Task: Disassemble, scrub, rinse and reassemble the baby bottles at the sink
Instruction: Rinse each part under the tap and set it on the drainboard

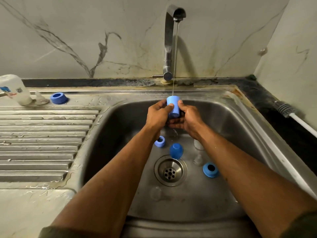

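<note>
Two hands — left hand (158, 114) and right hand (187, 118) — grip a blue bottle cap (173, 105) under the tap's (173, 16) thin stream above the steel sink (240, 117).

Far to the left of the left hand (158, 114), the white bottle (14, 90) bears a blue picture, red lettering and a square mark, all too small to read.

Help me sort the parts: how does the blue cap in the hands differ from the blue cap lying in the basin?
The light blue cap is held by both hands, left hand and right hand, under the tap's thin stream; the darker blue cap lies untouched near the drain. The held one looks paler, the loose one deeper blue. Both are small, cup-shaped blue plastic caps.
</note>
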